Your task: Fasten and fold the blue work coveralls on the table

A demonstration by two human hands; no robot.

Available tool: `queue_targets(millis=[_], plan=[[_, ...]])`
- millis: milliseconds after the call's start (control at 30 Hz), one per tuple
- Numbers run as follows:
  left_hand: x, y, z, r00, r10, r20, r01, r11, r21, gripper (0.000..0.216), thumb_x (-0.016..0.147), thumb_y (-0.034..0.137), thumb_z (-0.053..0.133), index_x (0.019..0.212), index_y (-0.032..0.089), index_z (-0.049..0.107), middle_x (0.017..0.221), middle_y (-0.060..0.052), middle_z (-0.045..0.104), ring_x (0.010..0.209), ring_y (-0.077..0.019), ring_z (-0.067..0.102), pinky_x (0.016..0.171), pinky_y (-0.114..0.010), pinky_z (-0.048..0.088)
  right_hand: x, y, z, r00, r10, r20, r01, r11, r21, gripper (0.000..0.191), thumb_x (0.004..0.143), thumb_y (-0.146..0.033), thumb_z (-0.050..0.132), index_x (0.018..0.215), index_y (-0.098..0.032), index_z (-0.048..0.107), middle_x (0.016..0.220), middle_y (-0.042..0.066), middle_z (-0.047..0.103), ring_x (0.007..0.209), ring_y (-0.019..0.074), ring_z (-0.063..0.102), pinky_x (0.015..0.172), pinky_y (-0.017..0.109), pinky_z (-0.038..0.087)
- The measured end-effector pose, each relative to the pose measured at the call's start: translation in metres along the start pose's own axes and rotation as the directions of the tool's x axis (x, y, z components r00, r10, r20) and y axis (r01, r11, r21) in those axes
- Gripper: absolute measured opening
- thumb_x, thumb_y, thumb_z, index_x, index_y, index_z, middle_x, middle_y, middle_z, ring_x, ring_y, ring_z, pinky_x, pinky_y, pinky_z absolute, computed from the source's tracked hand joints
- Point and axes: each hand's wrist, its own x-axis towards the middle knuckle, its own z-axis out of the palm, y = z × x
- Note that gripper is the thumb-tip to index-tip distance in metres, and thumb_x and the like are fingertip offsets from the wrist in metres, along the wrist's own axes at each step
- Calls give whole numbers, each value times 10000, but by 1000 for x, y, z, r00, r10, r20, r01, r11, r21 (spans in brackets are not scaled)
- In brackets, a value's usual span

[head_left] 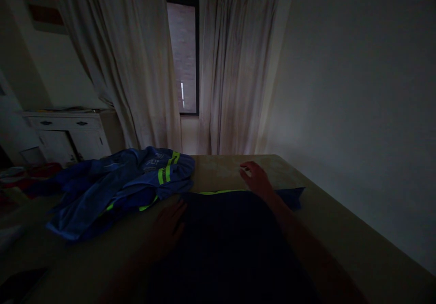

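A dark navy garment (pixel 231 245) lies spread on the table in front of me, with a thin yellow-green strip along its far edge. My left hand (pixel 168 224) rests at its left side, fingers stretched out and lying on or beside the cloth; the dim light blurs the contact. Near the far edge, my right hand (pixel 255 177) is loosely curved, thumb and fingers apart, with nothing visible between them. Past my right forearm, a corner of dark cloth sticks out to the right. To the left lies a crumpled blue garment (pixel 126 181) with yellow-green bands.
The pale table (pixel 340 222) runs along a white wall on the right. Behind it hang long curtains (pixel 235 68) around a narrow window (pixel 184 54). A white cabinet (pixel 71 134) stands at the back left. A dark flat object (pixel 22 283) lies at the near left.
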Motion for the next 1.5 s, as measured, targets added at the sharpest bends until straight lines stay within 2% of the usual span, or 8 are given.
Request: queue_targets(millis=[200, 333, 567, 767, 1000, 1167, 1367, 1500], plan=[[24, 25, -11, 977, -60, 206, 53, 998, 39, 590, 1030, 535, 358, 1560, 277, 376, 1649, -64, 318, 1504, -293, 329, 1227, -558, 266, -90, 152, -42, 966, 233, -110, -250, 950, -184, 551, 908, -604, 477, 1209, -182, 665, 1312, 183, 639, 1255, 356, 568, 1125, 533, 384], [53, 60, -19, 945, -160, 286, 127, 983, 132, 631, 1010, 576, 366, 1416, 140, 574, 1529, -161, 502, 1429, -356, 436, 1189, -569, 310, -143, 195, -51, 939, 343, 13, -336, 925, -177, 597, 904, -653, 452, 1298, -247, 640, 1410, 128, 610, 1315, 361, 535, 1130, 577, 373], [112, 174, 11, 977, 138, 166, -128, 989, -70, 525, 1052, 425, 335, 1526, 216, 420, 1626, -55, 380, 1469, -229, 385, 1223, -455, 293, -139, 195, -63, 898, 384, 212, -333, 911, -243, 717, 735, -677, 701, 1362, -334, 634, 1563, 82, 466, 1409, 434, 414, 1127, 657, 310], [137, 240, 58, 980, 73, 187, -55, 994, -97, 609, 1025, 583, 310, 1509, 247, 463, 1529, -97, 517, 1424, -332, 431, 1186, -619, 268, -143, 211, -64, 859, 505, 85, -483, 854, -195, 503, 971, -575, 410, 1155, -248, 744, 1340, 119, 665, 1272, 333, 585, 1096, 514, 408], [147, 275, 79, 995, 77, 69, -72, 995, -75, 606, 1018, 524, 360, 1499, 173, 470, 1519, -142, 509, 1402, -308, 443, 1211, -513, 273, -131, 204, -52, 723, 677, -134, -690, 710, -140, 688, 874, -718, 509, 1250, -158, 642, 1148, 202, 720, 1087, 373, 672, 968, 513, 480], [151, 293, 88, 973, 86, 214, -54, 987, -152, 672, 983, 582, 386, 1530, 194, 429, 1556, -130, 476, 1427, -347, 420, 1186, -584, 293, -125, 202, -50, 737, 654, -168, -659, 751, 31, 689, 803, -723, 584, 1210, -170, 650, 1222, 182, 686, 1145, 342, 644, 1014, 464, 470], [149, 314, 99, 984, 98, 148, -71, 982, -174, 680, 1004, 552, 314, 1560, 164, 371, 1611, -132, 391, 1489, -309, 336, 1229, -570, 221, -121, 198, -33, 603, 755, -257, -657, 653, 375, 1016, 526, -535, 865, 1416, -224, 487, 1359, 160, 597, 1235, 358, 580, 1010, 469, 505], [143, 310, 104, 984, 147, 99, -126, 973, -194, 675, 1010, 525, 313, 1597, 193, 277, 1667, -91, 276, 1514, -266, 291, 1237, -545, 225, -116, 183, -26, 681, 697, -226, -456, 645, 614, 1021, 554, -405, 847, 1471, -297, 413, 1387, 116, 565, 1126, 304, 645, 898, 443, 572]])
